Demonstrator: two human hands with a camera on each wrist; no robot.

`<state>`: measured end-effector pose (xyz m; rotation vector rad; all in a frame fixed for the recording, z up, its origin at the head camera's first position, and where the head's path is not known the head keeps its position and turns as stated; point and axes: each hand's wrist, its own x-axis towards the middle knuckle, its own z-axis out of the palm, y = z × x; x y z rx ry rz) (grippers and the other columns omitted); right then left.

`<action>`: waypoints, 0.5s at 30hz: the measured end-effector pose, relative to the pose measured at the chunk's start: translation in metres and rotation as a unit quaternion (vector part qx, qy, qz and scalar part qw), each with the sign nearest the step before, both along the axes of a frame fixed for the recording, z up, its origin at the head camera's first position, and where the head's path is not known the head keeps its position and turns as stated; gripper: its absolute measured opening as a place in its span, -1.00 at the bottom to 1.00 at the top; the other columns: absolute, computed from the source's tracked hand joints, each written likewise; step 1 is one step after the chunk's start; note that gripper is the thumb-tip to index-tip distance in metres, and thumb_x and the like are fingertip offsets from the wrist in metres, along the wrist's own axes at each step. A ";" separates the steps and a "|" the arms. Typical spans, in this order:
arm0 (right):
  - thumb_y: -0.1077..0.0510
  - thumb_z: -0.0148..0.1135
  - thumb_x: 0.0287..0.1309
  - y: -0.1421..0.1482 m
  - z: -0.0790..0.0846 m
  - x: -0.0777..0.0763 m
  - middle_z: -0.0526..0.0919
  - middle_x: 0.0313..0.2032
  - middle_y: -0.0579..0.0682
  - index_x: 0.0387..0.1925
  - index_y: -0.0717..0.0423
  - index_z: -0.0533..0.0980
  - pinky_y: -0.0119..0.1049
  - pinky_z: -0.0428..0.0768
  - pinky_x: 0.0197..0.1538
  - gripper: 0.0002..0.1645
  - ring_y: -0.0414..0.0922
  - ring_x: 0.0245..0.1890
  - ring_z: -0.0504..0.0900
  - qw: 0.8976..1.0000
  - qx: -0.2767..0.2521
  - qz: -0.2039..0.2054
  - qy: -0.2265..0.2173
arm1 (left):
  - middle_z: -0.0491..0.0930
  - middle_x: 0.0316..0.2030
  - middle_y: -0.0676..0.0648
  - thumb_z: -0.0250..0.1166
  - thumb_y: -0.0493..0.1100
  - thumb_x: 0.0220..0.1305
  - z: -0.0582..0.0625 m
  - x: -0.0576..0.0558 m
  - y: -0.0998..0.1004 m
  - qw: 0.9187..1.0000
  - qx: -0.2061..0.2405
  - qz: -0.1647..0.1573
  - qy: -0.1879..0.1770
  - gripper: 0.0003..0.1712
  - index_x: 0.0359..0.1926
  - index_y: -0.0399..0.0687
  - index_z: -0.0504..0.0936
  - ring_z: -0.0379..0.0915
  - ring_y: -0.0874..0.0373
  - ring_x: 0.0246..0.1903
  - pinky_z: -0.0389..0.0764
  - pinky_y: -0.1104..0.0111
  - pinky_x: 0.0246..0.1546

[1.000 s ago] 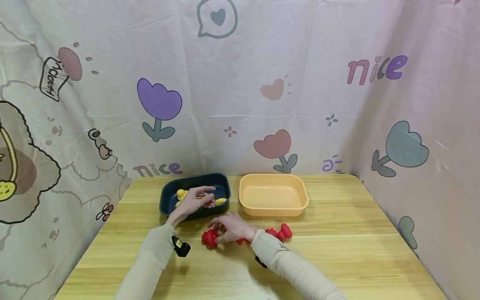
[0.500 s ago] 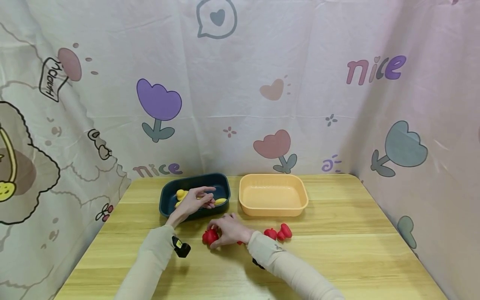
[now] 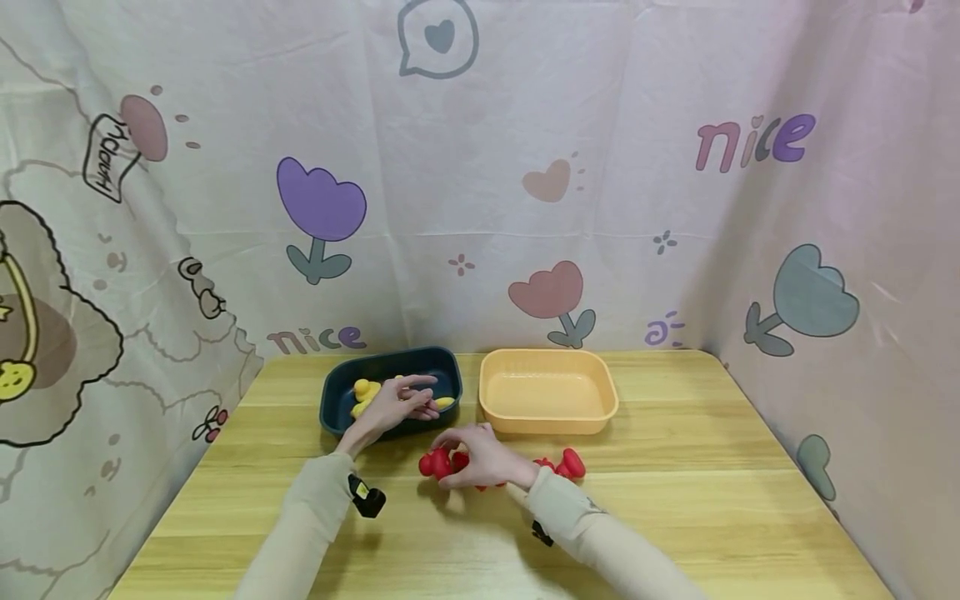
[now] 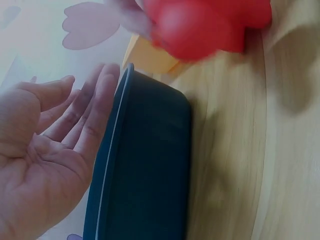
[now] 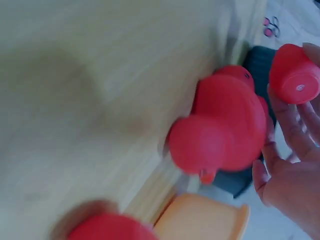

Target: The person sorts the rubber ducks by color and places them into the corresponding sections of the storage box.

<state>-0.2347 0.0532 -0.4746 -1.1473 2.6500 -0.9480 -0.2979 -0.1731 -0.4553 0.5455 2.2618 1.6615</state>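
My right hand [image 3: 483,457] pinches a small red toy [image 3: 441,464] between thumb and fingers, just over the table in front of the two bins. In the right wrist view this toy [image 5: 296,75] has a rounded body and a flat underside with a small mark. Below it lies a red toy duck [image 5: 225,120] with an orange beak. Held over the dark blue bin [image 3: 330,375], my left hand [image 3: 397,404] has its fingers extended and nothing in it; its palm shows in the left wrist view. Yellow toys [image 3: 366,390], one shaped like a duck, lie in that bin.
To the right of the dark bin stands a light orange bin [image 3: 547,425]. More red toys [image 3: 572,462] lie on the wooden table [image 3: 675,500], partly behind the right hand and sleeve. A printed cloth [image 3: 465,208] hangs behind and along the sides.
My right hand has closed on the leftmost red toy, raised it and brought it slightly right, uncovering another red one behind it. The left hand stays nearly still over the dark bin.
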 end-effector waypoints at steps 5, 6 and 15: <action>0.03 0.50 0.04 0.032 0.006 0.004 0.73 0.00 -0.02 0.14 0.14 0.57 -0.11 0.52 0.25 -0.38 -0.11 0.06 0.63 0.997 -0.068 -0.008 -0.034 | 0.70 -0.04 -0.40 0.10 -0.13 0.54 0.002 0.003 0.008 1.000 0.009 -0.006 -0.018 -0.41 0.41 -0.40 0.29 0.76 -0.06 -0.10 0.73 0.14 0.05; 0.03 0.50 0.04 0.039 0.008 0.005 0.72 0.00 -0.02 0.15 0.16 0.56 -0.04 0.55 0.27 -0.36 -0.11 0.06 0.63 0.996 -0.078 -0.015 -0.045 | 0.70 -0.03 -0.41 0.09 -0.13 0.54 0.003 0.003 0.010 1.000 0.010 -0.007 -0.020 -0.40 0.42 -0.42 0.27 0.76 -0.06 -0.09 0.73 0.15 0.05; 0.03 0.51 0.03 0.100 0.021 0.011 0.71 -0.04 -0.09 0.12 0.02 0.56 -0.02 0.53 0.31 -0.41 -0.16 0.05 0.62 0.984 -0.142 -0.086 -0.059 | 0.67 -0.01 -0.46 0.07 -0.23 0.54 0.007 0.009 0.029 0.999 0.003 0.008 -0.034 -0.43 0.43 -0.45 0.25 0.74 -0.14 -0.06 0.75 0.23 0.00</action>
